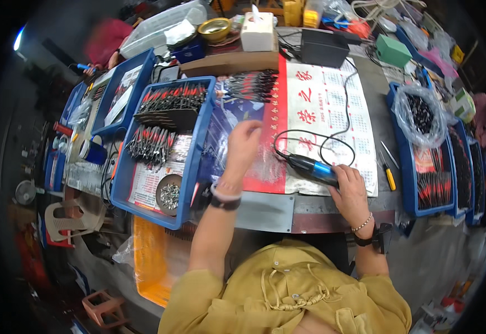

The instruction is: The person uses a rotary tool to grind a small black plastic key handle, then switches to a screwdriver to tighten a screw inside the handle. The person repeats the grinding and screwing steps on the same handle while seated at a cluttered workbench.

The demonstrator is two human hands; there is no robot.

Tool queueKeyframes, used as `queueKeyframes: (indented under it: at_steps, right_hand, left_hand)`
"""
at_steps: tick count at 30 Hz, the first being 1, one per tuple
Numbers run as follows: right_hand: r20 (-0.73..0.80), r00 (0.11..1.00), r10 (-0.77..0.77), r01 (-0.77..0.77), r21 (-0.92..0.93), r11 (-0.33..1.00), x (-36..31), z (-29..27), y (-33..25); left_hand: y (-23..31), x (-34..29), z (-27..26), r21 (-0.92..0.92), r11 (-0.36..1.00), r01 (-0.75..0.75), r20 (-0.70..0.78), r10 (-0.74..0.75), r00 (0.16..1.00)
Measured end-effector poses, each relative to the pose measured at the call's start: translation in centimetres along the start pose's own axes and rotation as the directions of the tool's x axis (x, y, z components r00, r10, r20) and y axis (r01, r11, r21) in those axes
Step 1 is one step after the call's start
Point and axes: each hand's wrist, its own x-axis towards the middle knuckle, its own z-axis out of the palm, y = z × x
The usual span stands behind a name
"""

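Observation:
My right hand (352,192) grips the rear of a black and blue electric screwdriver (312,167), which lies across a printed calendar sheet with its cord looping behind. My left hand (244,146) is over the red and blue part of the sheet, fingers curled together; whatever they hold, if anything, is hidden. Crinkled clear plastic (268,167) lies just beside it. Beyond the left hand is a row of black and red hand tools (251,85). Left of it, a blue tray (118,186) holds similar tools, loose black parts and a round bowl (170,195) of small metal screws.
At right, a blue crate (417,211) contains red-black parts and a clear bag (419,115) of black pieces. A yellow-handled screwdriver (389,177) lies near it. A black box (324,48) and a tissue box (257,32) stand at the back. An orange crate (146,261) sits below the table.

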Motion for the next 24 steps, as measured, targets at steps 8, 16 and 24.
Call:
queueKeyframes:
  at_steps: [8,16,24]
  right_hand:
    - [0.125,0.992,-0.008,0.012,-0.034,0.999,2.0,1.7,0.6]
    - [0.102,0.994,-0.024,-0.001,0.231,0.973,1.3,-0.1,0.9]
    - [0.241,0.92,0.309,-0.301,0.939,0.165,-2.7,-5.9,-0.4]
  left_hand:
    - [-6.8,9.4,4.5,0.524,0.837,-0.155,-0.068,0.222,0.973]
    - [-8.1,10.8,4.2,0.719,0.646,-0.256,0.075,0.293,0.953]
    - [-6.0,9.5,4.0,0.696,0.673,-0.251,0.01,0.34,0.94]
